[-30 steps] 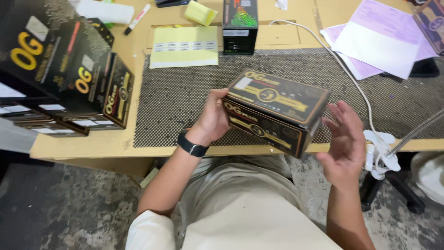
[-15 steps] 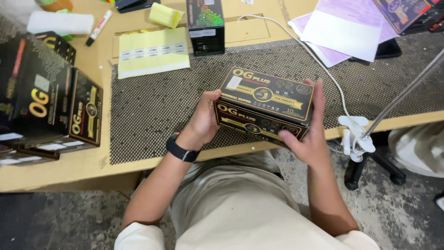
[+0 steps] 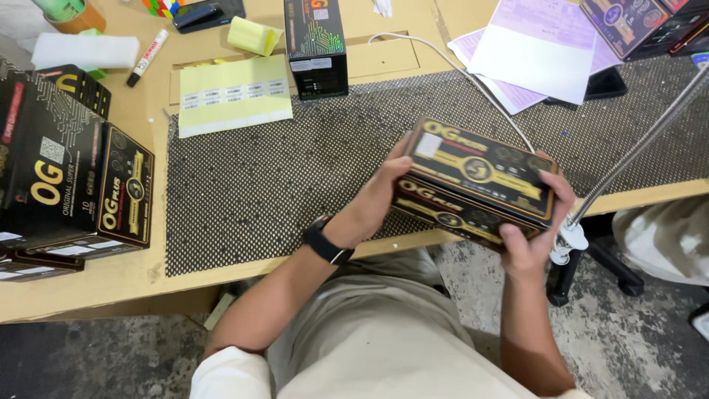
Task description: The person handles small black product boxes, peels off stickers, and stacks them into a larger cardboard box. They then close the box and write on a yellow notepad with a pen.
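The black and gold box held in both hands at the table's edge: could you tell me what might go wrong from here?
The black and gold box is held by the left hand and right hand partly out past the table edge, so a slip could drop it to the floor. The white cable and the lamp clamp sit close by the right hand and might snag.

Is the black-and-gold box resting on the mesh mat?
No, the black-and-gold box is held up between the left hand and right hand, above the table edge.
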